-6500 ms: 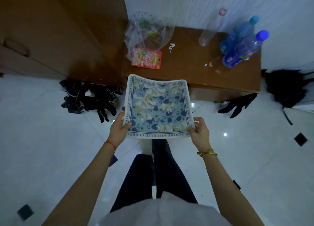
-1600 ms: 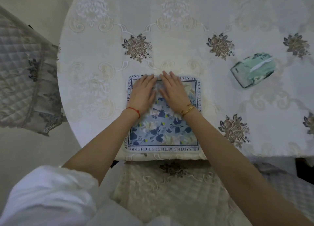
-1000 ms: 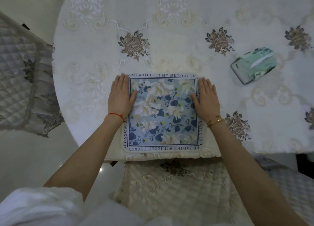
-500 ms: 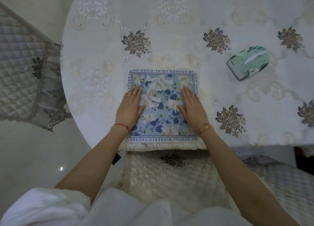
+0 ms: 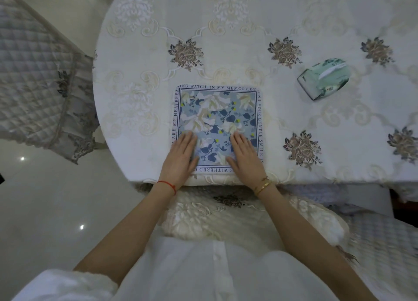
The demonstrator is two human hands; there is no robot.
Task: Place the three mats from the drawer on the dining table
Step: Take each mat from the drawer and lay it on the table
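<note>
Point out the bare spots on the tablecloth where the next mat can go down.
Left of the blue floral mat, the tablecloth lies bare out to the table's rounded edge. Beyond the mat's far edge it is bare too. Right of the mat a bare strip runs up to the green tissue pack. The near edge is crowded: left hand and right hand lie flat on the mat.

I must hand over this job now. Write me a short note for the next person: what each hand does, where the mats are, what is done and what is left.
Left hand: open, palm flat on the near left part of the floral mat.
Right hand: open, palm flat on its near right part.
Mat: lies flat on the dining table, close to the near edge, its printed side up.
Also on the table: a green tissue pack, to the right, apart from the mat.
Done: one mat shows on the table. Whether others lie under it cannot be told.
Left: if it is a single mat, two more must come from the drawer, which is not in view.
</note>
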